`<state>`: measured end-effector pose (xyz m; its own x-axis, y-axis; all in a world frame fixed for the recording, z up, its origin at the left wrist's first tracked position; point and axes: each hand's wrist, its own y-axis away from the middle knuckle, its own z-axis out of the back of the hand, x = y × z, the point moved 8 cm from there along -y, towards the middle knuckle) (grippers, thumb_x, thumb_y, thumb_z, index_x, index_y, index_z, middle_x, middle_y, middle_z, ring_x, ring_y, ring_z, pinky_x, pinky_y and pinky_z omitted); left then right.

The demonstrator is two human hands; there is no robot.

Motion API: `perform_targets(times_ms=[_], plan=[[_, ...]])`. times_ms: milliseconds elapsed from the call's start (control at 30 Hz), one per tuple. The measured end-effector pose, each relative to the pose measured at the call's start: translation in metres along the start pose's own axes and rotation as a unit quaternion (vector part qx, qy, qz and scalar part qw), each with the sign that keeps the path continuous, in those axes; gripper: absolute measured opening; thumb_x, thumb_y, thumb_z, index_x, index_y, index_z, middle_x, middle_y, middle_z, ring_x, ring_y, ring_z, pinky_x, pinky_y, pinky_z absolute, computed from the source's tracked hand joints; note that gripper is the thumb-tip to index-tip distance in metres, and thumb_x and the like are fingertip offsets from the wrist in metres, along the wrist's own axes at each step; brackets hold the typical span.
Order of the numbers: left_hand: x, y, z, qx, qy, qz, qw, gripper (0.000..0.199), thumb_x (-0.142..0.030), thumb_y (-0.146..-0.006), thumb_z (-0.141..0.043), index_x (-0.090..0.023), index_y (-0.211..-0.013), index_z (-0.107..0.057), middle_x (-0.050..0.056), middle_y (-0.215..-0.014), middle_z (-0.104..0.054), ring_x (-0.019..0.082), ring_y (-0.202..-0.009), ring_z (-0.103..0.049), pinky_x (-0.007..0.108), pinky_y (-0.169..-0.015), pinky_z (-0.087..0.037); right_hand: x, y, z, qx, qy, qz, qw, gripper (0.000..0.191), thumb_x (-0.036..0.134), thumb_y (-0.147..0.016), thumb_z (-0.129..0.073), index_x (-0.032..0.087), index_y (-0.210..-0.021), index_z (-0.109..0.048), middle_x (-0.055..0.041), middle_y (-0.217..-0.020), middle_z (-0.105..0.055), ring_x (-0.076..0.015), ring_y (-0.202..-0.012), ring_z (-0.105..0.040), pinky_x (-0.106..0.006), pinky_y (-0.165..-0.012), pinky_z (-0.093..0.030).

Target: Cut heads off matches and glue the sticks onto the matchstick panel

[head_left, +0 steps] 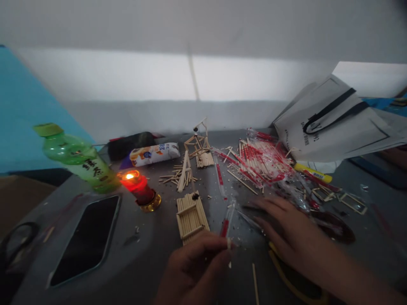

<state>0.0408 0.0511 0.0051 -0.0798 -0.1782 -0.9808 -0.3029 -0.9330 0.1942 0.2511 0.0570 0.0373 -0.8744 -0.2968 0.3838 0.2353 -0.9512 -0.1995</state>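
Note:
My left hand [199, 267], at the bottom centre, pinches a small pale stick [229, 243] between thumb and fingertips. Just beyond it lies a flat raft-like panel of wooden sticks [192, 214] with raised crosspieces and a dark lump at its far end. My right hand [286, 228] reaches over the table with its fingers apart, beside the metal blades of scissors [251, 221]; their yellow handle [286, 275] is partly under the hand. A clear and red plastic sleeve [227, 220] lies between the hands. One loose stick [255, 284] rests near the front edge.
A lit red candle [138, 186] stands left of the panel, near a green bottle [79, 159] and a phone [85, 239]. Behind are a small stick structure [199, 146] and a snack packet [154, 154]. Red-wrapped sticks [260, 156], a yellow tube [313, 173] and a white bag [337, 123] lie right.

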Motion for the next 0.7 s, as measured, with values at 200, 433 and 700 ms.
perform_targets(times_ms=[200,433,700], plan=[[-0.014,-0.005,0.013,-0.055,0.000,0.003,0.998,0.010,-0.033,-0.084,-0.076,-0.026,-0.091,-0.079,-0.001,-0.082,-0.081,0.020,-0.077,-0.076,0.025,-0.067,-0.059,0.061,-0.012,-0.018,0.117,-0.415,-0.078,0.899,0.027,0.038,-0.097,-0.066,0.033,-0.124,-0.070,-0.0033,-0.113,-0.077,-0.0227,-0.102,-0.074,-0.034,-0.085,-0.061],[-0.048,-0.018,0.046,-0.081,-0.138,-0.059,0.985,0.024,-0.043,-0.094,-0.061,-0.025,-0.096,-0.077,0.002,-0.081,-0.082,0.023,-0.067,-0.077,0.029,-0.055,-0.058,0.067,-0.047,-0.037,0.150,-0.477,-0.070,0.863,0.030,0.022,-0.093,-0.068,0.027,-0.123,-0.070,-0.0005,-0.086,-0.077,-0.0170,-0.077,-0.072,-0.026,-0.066,-0.053],[-0.033,-0.050,0.070,-0.131,-0.508,-0.171,0.834,0.021,-0.026,-0.090,-0.063,-0.016,-0.101,-0.078,0.011,-0.094,-0.082,0.029,-0.086,-0.076,0.039,-0.073,-0.060,0.045,-0.055,-0.059,0.155,-0.489,-0.071,0.855,0.018,0.031,-0.096,-0.064,0.018,-0.089,-0.073,0.0009,-0.074,-0.068,-0.0130,-0.067,-0.062,-0.024,-0.062,-0.047]])
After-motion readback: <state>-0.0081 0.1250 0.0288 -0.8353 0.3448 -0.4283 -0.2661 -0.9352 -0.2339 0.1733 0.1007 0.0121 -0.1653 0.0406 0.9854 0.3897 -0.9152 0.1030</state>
